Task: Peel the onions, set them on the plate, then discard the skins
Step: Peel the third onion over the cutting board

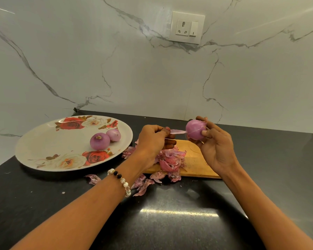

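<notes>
My right hand (216, 147) holds a purple onion (195, 129) in its fingertips above the wooden cutting board (195, 161). A thin strip of skin (177, 131) stretches from the onion to my left hand (154, 139), which pinches its end between thumb and fingers. Two peeled onions (99, 141) (113, 134) lie on the white rose-patterned plate (49, 150) at the left. A heap of onion skins (170, 160) sits on the board's left part under my left hand, with more skins (145, 183) spilled on the counter.
The black counter (170, 222) runs to a marble wall with a power socket (187, 27). A loose skin piece (93, 178) lies just in front of the plate. The plate and the board stand side by side near the wall.
</notes>
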Action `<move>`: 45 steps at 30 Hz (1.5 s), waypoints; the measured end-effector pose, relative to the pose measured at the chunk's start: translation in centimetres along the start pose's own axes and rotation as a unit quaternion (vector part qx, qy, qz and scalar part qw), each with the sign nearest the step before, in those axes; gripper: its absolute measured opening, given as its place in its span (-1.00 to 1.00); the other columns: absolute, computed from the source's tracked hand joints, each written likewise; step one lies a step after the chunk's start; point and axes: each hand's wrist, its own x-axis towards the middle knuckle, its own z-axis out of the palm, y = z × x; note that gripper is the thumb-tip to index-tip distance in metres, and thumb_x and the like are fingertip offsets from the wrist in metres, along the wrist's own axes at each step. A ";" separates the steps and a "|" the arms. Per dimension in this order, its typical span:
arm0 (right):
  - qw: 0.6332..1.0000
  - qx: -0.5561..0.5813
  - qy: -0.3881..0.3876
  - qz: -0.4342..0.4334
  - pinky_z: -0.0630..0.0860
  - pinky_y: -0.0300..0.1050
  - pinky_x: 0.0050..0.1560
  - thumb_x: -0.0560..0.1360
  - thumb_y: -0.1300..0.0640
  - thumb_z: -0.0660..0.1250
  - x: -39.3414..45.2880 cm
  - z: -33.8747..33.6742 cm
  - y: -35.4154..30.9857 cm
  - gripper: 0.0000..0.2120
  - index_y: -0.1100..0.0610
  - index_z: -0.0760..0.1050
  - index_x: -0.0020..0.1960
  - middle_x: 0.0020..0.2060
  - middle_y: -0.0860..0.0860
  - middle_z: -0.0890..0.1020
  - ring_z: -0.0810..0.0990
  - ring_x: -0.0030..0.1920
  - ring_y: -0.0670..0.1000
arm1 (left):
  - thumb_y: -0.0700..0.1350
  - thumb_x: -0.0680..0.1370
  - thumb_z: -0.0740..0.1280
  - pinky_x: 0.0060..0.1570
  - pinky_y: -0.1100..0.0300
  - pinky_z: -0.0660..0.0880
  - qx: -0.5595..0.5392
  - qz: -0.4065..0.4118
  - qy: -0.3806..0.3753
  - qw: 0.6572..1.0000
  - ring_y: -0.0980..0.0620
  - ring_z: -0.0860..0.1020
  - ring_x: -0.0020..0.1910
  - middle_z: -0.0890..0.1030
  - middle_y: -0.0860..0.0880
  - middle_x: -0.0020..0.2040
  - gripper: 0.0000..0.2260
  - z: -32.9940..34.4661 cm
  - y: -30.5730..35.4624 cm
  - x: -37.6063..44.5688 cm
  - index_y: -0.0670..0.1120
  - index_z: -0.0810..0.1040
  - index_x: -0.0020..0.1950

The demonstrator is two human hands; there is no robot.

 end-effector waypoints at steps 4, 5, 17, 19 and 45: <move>0.998 0.056 0.036 0.020 0.62 -0.07 -0.12 0.49 0.37 0.15 0.0 0.2 -0.2 -0.75 0.24 0.54 0.06 0.15 0.17 0.52 0.53 0.08 0.15 | -0.18 0.62 0.23 -0.27 0.18 0.62 0.012 0.017 -0.070 0.997 -0.02 0.67 -0.26 0.66 -0.13 -0.12 -0.84 0.3 0.2 -0.6 -0.21 0.56 0.07; 0.996 0.069 0.050 0.025 0.61 -0.07 -0.10 0.51 0.36 0.11 0.0 0.2 -0.2 -0.75 0.23 0.53 0.06 0.15 0.17 0.52 0.53 0.07 0.15 | -0.19 0.62 0.23 -0.28 0.17 0.62 0.023 0.030 -0.090 0.995 -0.02 0.67 -0.26 0.66 -0.12 -0.13 -0.86 0.4 0.3 -0.8 -0.20 0.56 0.04; 0.991 0.082 0.099 0.022 0.49 -0.07 0.04 0.38 0.28 0.17 0.5 -1.1 -1.8 -0.71 0.19 0.49 0.08 0.11 0.13 0.56 0.51 0.11 0.16 | -0.22 0.50 0.42 -0.25 0.32 0.58 0.227 0.163 -0.091 0.956 0.12 0.64 -0.29 0.66 0.00 -0.22 -0.93 0.4 -0.4 -1.1 -0.13 0.67 -0.04; 0.996 0.042 0.073 0.030 0.46 -0.07 -0.03 0.37 0.29 0.16 0.4 -0.8 -1.3 -0.70 0.19 0.52 0.05 0.08 0.10 0.59 0.49 0.11 0.15 | -0.17 0.49 0.43 -0.24 0.34 0.57 0.251 0.185 -0.073 0.947 0.13 0.64 -0.27 0.67 0.03 -0.24 -0.93 0.4 -0.4 -1.0 -0.12 0.70 -0.06; 0.956 -0.269 -0.119 0.010 0.61 0.08 -0.02 0.27 0.36 0.24 -0.3 -1.0 0.9 -0.34 0.04 0.45 0.35 0.12 0.22 0.60 0.62 0.05 0.14 | -0.16 0.43 0.49 -0.20 0.35 0.55 0.262 0.344 -0.042 0.901 0.21 0.57 -0.27 0.69 -0.05 -0.15 -0.84 -0.2 -0.2 -0.4 -0.13 0.70 0.00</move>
